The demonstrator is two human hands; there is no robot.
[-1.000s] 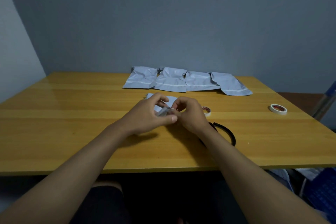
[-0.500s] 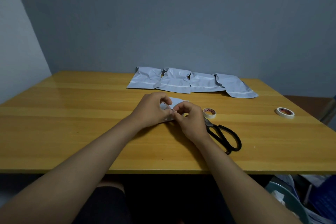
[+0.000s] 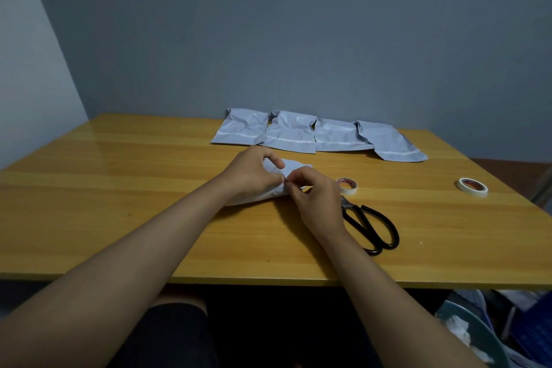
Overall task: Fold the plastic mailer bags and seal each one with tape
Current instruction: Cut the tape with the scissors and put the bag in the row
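Observation:
A folded grey mailer bag [image 3: 291, 167] lies on the wooden table [image 3: 119, 188] in the middle, mostly hidden under my hands. My left hand [image 3: 254, 175] presses on its left part, fingers curled over the fold. My right hand [image 3: 316, 197] pinches at the bag's near edge, thumb and forefinger meeting the left thumb; whether a piece of tape sits between them I cannot tell. A small tape roll [image 3: 346, 185] lies just right of my right hand. Several other grey mailer bags [image 3: 316, 136] lie in a row at the back.
Black scissors [image 3: 370, 225] lie right of my right wrist, handles toward me. A second tape roll [image 3: 472, 187] sits near the table's right edge. Clutter, including a round bin [image 3: 475, 334], stands on the floor at lower right. A wall is close behind the table.
The camera view has shifted, bringing the scissors fully into sight. My hands lowered the bag onto the table; both now press and pinch at its fold.

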